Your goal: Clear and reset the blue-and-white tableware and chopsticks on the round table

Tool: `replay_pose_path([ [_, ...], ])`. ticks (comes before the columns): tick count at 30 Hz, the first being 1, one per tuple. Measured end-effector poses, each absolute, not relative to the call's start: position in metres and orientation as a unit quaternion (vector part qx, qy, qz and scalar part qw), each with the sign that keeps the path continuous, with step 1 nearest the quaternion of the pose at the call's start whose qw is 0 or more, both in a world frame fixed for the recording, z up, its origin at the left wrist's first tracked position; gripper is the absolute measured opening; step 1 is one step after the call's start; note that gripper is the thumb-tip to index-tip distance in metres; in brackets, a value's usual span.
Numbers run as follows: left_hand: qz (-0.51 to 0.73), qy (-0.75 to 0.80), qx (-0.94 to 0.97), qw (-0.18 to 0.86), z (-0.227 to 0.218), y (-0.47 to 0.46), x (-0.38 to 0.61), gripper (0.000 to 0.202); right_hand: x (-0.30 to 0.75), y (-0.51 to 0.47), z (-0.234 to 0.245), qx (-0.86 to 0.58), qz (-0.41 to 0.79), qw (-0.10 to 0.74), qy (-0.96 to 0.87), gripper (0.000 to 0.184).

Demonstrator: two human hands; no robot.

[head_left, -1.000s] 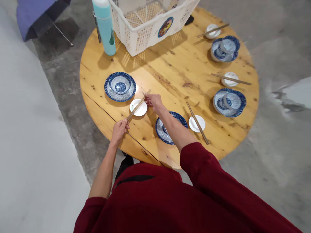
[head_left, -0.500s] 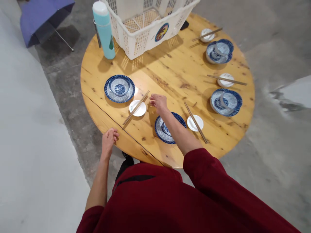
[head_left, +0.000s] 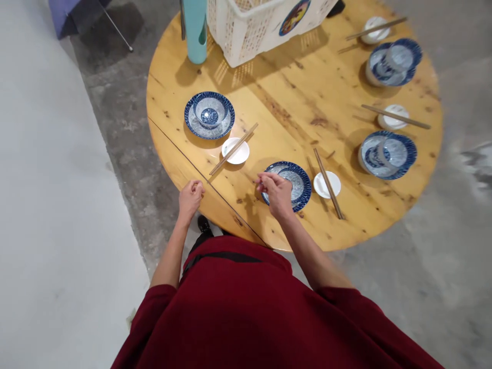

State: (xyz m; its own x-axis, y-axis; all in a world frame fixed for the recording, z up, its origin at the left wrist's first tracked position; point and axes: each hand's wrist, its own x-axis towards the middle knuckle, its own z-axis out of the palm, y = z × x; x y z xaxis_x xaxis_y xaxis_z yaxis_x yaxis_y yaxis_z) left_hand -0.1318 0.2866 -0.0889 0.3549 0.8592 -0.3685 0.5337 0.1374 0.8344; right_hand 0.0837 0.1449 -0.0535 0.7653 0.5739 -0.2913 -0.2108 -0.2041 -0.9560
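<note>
Counting round the table [head_left: 284, 128], we see four crockery sets [head_left: 209, 132], each with chopsticks [head_left: 233, 149] across a saucer [head_left: 243, 156]; all four look complete to us. The nearest-left saucer sits between two plates. Our left hand [head_left: 191, 197] is by the table's edge, our right hand [head_left: 277, 193] over a plate [head_left: 304, 187], fingers loosely open, holding nothing visible. A basket [head_left: 269, 36] and bottle [head_left: 197, 36] crowd the far side.

Four saucers [head_left: 242, 156], four blue-rimmed dishes [head_left: 209, 134], four chopstick sets [head_left: 234, 149] (one crate [head_left: 261, 36])
</note>
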Motion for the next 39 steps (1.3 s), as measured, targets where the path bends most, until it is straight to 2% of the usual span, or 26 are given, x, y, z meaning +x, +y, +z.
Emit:
replay_pose_path([
  [5,0.120,0.529,0.718,0.436,-0.080,0.296,-0.117,0.032,0.047,0.118,-0.062,-0.713,0.362,0.585,-0.133,0.031],
  [9,0.095,0.529,0.737,0.410,-0.077,0.297,-0.118,0.032,0.031,0.103,-0.074,-0.718,0.398,0.562,-0.099,0.036],
  [17,0.105,0.535,0.707,0.449,-0.098,0.265,-0.170,0.035,0.024,0.090,-0.089,-0.734,0.452,0.497,-0.100,0.037],
  [22,0.099,0.530,0.725,0.428,-0.095,0.245,-0.194,0.033,0.008,0.099,-0.091,-0.725,0.490,0.468,-0.125,0.034],
  [32,0.066,0.538,0.730,0.416,-0.089,0.235,-0.233,0.027,-0.024,0.106,-0.101,-0.724,0.505,0.446,-0.148,0.031],
  [39,0.011,0.488,0.767,0.417,-0.100,0.234,-0.243,0.025,-0.044,0.076,-0.104,-0.747,0.476,0.455,-0.095,0.039],
])
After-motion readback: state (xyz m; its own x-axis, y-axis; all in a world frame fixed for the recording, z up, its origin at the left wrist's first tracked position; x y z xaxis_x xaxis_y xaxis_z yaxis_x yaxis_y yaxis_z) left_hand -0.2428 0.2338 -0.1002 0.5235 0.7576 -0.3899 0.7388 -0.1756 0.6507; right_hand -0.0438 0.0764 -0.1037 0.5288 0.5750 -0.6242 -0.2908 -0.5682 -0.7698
